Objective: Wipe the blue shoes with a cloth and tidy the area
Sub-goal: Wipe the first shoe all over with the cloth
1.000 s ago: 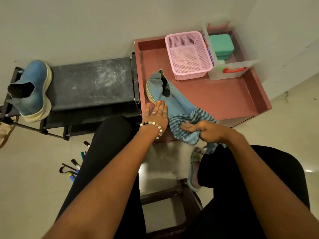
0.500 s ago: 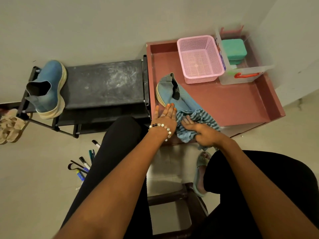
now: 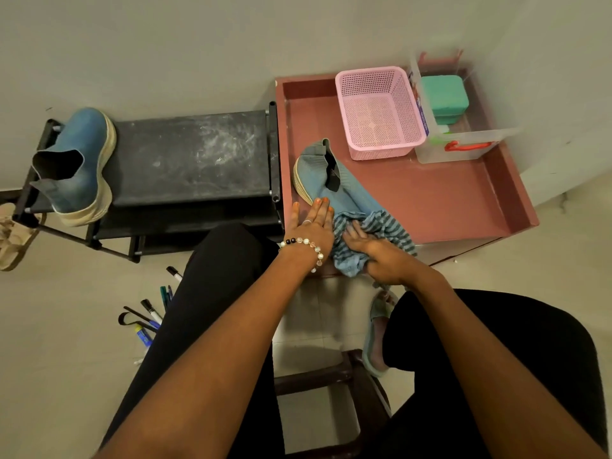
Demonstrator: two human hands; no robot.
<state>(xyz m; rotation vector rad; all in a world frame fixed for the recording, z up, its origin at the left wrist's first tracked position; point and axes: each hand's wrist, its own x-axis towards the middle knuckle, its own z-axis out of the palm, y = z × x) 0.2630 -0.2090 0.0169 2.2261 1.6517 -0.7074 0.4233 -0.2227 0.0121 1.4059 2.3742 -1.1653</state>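
One blue shoe [image 3: 328, 178] lies on its side at the near left of the reddish table [image 3: 440, 197]. My left hand [image 3: 313, 225], wearing a bead bracelet, presses flat on the shoe's near side with straight fingers. My right hand [image 3: 377, 255] grips a blue striped cloth [image 3: 377, 226] bunched over the shoe's toe end. The second blue shoe [image 3: 77, 167] stands on the left end of the black shoe rack [image 3: 192, 157].
A pink basket [image 3: 381, 112] and a clear box with a green container [image 3: 443, 97] stand at the table's back. Pens and markers [image 3: 149, 316] lie on the floor left of my leg. A tan sandal [image 3: 13, 233] lies far left. A dark stool [image 3: 331, 405] is below me.
My right hand with the cloth has slid left along the shoe, closer to my left hand. The left hand stays pressed on the shoe. The view has shifted slightly.
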